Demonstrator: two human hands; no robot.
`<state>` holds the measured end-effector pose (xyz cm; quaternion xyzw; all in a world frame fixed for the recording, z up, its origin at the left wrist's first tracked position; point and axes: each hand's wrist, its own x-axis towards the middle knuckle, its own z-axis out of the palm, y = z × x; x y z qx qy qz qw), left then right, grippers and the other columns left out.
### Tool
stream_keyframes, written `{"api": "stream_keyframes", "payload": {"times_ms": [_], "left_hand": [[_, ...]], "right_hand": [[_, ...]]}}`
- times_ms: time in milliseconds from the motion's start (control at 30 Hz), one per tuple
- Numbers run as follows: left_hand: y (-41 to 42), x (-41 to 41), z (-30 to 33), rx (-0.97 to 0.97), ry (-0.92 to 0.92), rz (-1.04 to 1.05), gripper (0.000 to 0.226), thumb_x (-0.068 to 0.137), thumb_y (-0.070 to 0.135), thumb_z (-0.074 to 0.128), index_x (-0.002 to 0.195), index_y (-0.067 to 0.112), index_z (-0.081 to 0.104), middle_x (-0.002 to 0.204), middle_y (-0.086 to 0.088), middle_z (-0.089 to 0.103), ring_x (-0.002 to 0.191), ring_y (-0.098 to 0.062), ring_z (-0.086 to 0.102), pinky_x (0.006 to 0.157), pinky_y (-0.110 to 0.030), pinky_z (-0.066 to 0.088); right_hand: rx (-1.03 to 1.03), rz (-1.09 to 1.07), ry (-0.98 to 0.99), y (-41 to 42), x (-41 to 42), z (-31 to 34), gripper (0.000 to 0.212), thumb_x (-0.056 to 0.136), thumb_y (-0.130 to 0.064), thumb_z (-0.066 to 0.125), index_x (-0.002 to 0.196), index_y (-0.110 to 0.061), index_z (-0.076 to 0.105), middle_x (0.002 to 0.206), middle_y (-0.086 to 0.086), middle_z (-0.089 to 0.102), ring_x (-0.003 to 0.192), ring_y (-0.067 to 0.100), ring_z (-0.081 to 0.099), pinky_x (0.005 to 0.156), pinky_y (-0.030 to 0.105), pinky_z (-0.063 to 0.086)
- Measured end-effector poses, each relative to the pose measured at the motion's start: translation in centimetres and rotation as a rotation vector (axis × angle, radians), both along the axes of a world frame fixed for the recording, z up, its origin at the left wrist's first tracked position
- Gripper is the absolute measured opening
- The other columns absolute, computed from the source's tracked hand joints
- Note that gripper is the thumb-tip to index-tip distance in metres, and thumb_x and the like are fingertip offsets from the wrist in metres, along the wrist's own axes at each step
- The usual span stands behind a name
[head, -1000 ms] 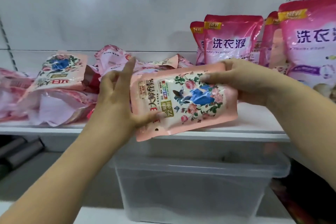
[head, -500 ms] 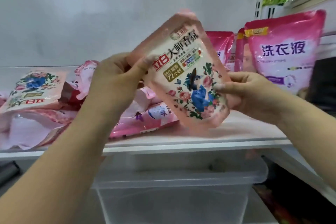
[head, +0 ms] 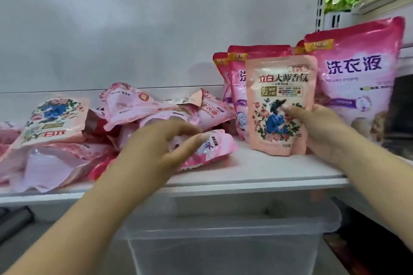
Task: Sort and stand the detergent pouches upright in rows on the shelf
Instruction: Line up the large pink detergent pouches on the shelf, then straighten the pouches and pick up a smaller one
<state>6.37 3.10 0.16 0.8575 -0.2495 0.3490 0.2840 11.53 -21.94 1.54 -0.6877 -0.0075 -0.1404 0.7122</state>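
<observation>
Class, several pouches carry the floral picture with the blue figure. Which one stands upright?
The floral pouch held by the right hand, printed side readable. The other floral pouch lies upside down on the heap, far left.

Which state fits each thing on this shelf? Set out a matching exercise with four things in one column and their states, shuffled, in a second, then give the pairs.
Things
1. floral pouch
2. left hand
3. big pink pouch
4. pouch pile

States
A. lying jumbled at the shelf's left
B. standing upright, held by the right hand
C. standing at the far right, behind the others
D. fingers loosely spread over the pile, gripping nothing

Pairs: 1-B, 2-D, 3-C, 4-A
</observation>
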Motion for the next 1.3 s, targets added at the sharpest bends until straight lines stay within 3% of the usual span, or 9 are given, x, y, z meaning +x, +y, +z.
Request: {"api": "stream_keyframes", "payload": {"times_ms": [167, 267, 400, 533, 700, 867, 1067, 1200, 1300], "left_hand": [[1.6, -0.5, -2.3, 0.091, -0.060, 0.150, 0.066, 0.064, 0.072, 0.032, 0.099, 0.030, 0.068, 0.078, 0.028, 0.051, 0.078, 0.005, 0.045, 0.070, -0.004, 0.037], [2.6, -1.3, -2.2, 0.121, -0.052, 0.209, 0.073, 0.064, 0.079, 0.034, 0.108, 0.030, 0.065, 0.092, 0.018, 0.058, 0.086, 0.000, 0.046, 0.067, -0.011, 0.034], [3.4, -1.0, -3.5, 0.197, -0.035, 0.315, 0.082, 0.069, 0.081, 0.034, 0.116, 0.019, 0.060, 0.111, 0.002, 0.061, 0.104, -0.018, 0.051, 0.081, -0.025, 0.033], [3.3, -0.3, -5.3, 0.247, -0.145, 0.406, 0.067, 0.069, 0.066, 0.041, 0.097, 0.013, 0.069, 0.087, -0.007, 0.067, 0.080, -0.030, 0.063, 0.072, -0.039, 0.049], [3.2, 0.2, -6.2, 0.163, -0.261, 0.362, 0.058, 0.070, 0.062, 0.046, 0.089, 0.014, 0.073, 0.070, -0.005, 0.059, 0.064, -0.027, 0.059, 0.063, -0.035, 0.048], [3.9, 0.6, -7.3, 0.168, -0.416, 0.251, 0.056, 0.072, 0.061, 0.050, 0.087, 0.013, 0.074, 0.066, -0.004, 0.054, 0.068, -0.016, 0.040, 0.061, -0.029, 0.032], [4.8, 0.3, -8.5, 0.060, -0.475, 0.185, 0.061, 0.080, 0.062, 0.046, 0.098, 0.011, 0.073, 0.083, -0.008, 0.062, 0.081, -0.015, 0.047, 0.074, -0.029, 0.038], [6.7, -2.7, -10.0, -0.140, -0.279, -0.098, 0.059, 0.083, 0.065, 0.042, 0.111, 0.019, 0.066, 0.110, 0.004, 0.060, 0.104, -0.007, 0.052, 0.094, -0.023, 0.040], [7.2, -5.8, -11.9, -0.584, 0.106, -0.198, 0.043, 0.070, 0.068, 0.054, 0.090, 0.034, 0.072, 0.101, 0.017, 0.068, 0.106, 0.004, 0.055, 0.093, -0.013, 0.040]], "right_hand": [[-0.164, -0.028, -0.006, 0.3, 1.1, 1.1, 0.012, 0.085, -0.024, 0.060, 0.096, -0.022, 0.058, 0.119, 0.006, 0.063, 0.112, 0.027, 0.056, 0.101, 0.051, 0.039], [-0.304, 0.040, 0.006, 1.2, 0.1, 0.6, 0.027, 0.090, -0.020, 0.055, 0.116, -0.018, 0.055, 0.124, 0.002, 0.059, 0.105, 0.017, 0.055, 0.095, 0.036, 0.041], [-0.879, -0.072, 0.091, 1.3, -2.6, -1.2, 0.057, 0.083, -0.043, 0.056, 0.133, -0.018, 0.044, 0.134, 0.003, 0.052, 0.115, 0.020, 0.049, 0.101, 0.032, 0.032], [-1.262, -0.278, 0.074, 2.8, -5.0, -1.1, 0.062, 0.083, -0.050, 0.052, 0.133, -0.014, 0.042, 0.132, 0.012, 0.052, 0.117, 0.029, 0.049, 0.091, 0.032, 0.038], [-1.219, -0.389, -0.211, 5.6, -5.1, 0.0, 0.083, 0.074, -0.066, 0.045, 0.135, -0.009, 0.038, 0.134, 0.014, 0.045, 0.119, 0.029, 0.043, 0.095, 0.038, 0.036], [-0.976, 0.181, -0.081, 11.0, -3.3, 0.9, 0.081, 0.059, -0.071, 0.040, 0.124, -0.025, 0.054, 0.132, 0.000, 0.052, 0.115, 0.017, 0.048, 0.090, 0.030, 0.035], [-1.399, 0.195, -0.123, 12.0, -2.5, 0.1, 0.091, 0.056, -0.074, 0.042, 0.136, -0.031, 0.038, 0.138, -0.009, 0.044, 0.121, 0.011, 0.041, 0.096, 0.021, 0.029], [-1.401, 0.064, -0.170, 12.5, -5.3, -0.5, 0.075, 0.052, -0.076, 0.034, 0.105, -0.027, 0.055, 0.093, -0.006, 0.054, 0.081, 0.013, 0.047, 0.070, 0.026, 0.036], [-1.483, -0.096, -0.326, 12.5, -7.2, -1.6, 0.059, 0.057, -0.078, 0.029, 0.063, -0.021, 0.046, 0.062, -0.006, 0.049, 0.058, 0.010, 0.044, 0.053, 0.029, 0.035]]}}
